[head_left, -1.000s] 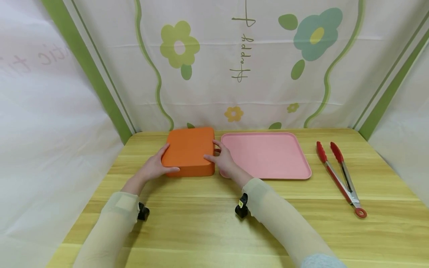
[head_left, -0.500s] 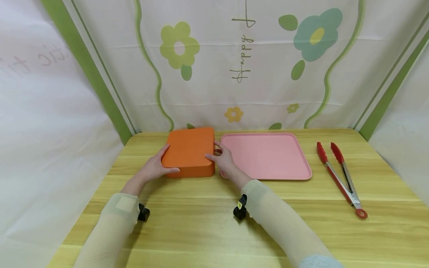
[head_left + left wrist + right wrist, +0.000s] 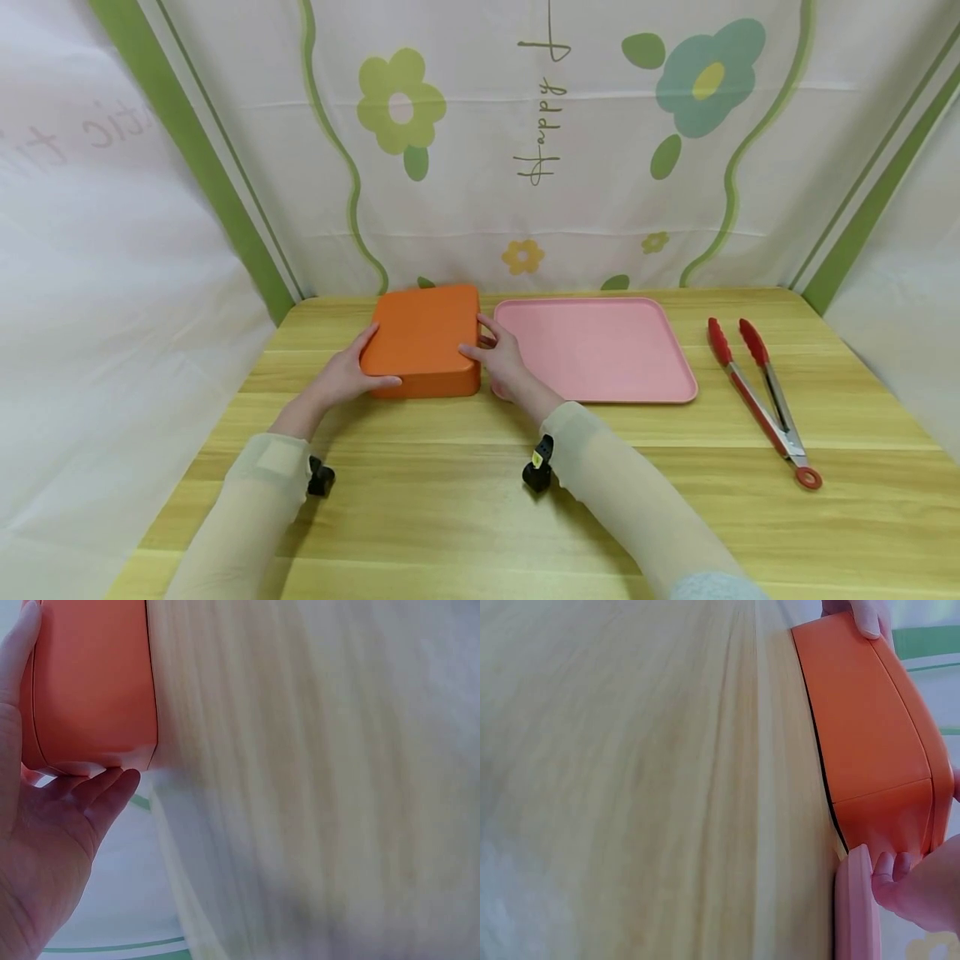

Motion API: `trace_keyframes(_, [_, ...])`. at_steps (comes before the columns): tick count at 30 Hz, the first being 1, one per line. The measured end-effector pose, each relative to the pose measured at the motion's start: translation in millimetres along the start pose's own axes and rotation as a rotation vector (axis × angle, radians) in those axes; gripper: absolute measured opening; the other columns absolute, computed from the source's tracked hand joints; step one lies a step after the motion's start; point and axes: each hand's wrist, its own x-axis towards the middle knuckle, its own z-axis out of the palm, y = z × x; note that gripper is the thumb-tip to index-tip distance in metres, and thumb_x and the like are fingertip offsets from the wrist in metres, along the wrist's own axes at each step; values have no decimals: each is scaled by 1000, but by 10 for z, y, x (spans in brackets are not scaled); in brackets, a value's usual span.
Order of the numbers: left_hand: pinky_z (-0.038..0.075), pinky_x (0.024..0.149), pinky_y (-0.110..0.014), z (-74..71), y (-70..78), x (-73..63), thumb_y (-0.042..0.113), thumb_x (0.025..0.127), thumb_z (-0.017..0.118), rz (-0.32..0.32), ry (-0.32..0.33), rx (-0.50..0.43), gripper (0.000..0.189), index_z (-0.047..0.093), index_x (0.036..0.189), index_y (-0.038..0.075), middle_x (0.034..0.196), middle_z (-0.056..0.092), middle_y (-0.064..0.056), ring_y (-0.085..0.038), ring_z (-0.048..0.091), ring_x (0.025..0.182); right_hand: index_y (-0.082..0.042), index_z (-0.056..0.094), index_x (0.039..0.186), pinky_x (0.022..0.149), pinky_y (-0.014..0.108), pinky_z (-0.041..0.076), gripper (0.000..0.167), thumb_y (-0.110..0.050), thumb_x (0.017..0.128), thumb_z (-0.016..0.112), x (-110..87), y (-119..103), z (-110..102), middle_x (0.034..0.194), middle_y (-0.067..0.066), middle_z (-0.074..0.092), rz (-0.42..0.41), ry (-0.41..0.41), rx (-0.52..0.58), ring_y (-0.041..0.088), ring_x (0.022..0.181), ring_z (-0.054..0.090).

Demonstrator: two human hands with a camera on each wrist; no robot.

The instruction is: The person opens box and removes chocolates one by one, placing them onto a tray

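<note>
An orange lidded square box [image 3: 423, 333] sits at the back left of the table, with a thin seam under its lid visible on the box side [image 3: 94, 682] in the left wrist view. My left hand [image 3: 341, 375] grips its near left corner, thumb along the front and fingers on the left side. At the right side, my right hand [image 3: 504, 357] holds the box, its thumb over the top edge near the front corner. In the right wrist view, the curled fingers of the right hand [image 3: 930, 885] are close to the pink tray's rim [image 3: 859, 900].
Just right of the box lies a pink rectangular tray [image 3: 596, 350]. Red-tipped metal tongs [image 3: 765, 408] rest spread apart farther right on the wooden table [image 3: 435, 508]. A flower-printed white curtain [image 3: 465, 200] hangs behind the table, with more fabric at both sides.
</note>
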Motion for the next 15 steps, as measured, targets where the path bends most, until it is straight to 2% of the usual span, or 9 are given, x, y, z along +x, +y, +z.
trace_keyframes(6, [28, 107, -57, 4, -12, 7, 62, 70, 78, 4, -7, -7, 122, 5, 158, 20, 157, 19, -23, -44, 29, 137, -14, 44, 148, 102, 42, 42, 70, 5, 85, 71, -57, -78, -7, 144, 14, 43, 31, -15, 17, 30, 128, 44])
trace_keyframes(15, [27, 108, -57, -2, -16, 0, 61, 71, 78, 6, -12, -8, 121, 4, 158, 21, 158, 17, -22, -44, 26, 138, -14, 44, 148, 98, 42, 45, 70, 3, 86, 71, -25, -39, -2, 137, 15, 48, -1, -14, -14, 30, 118, 48])
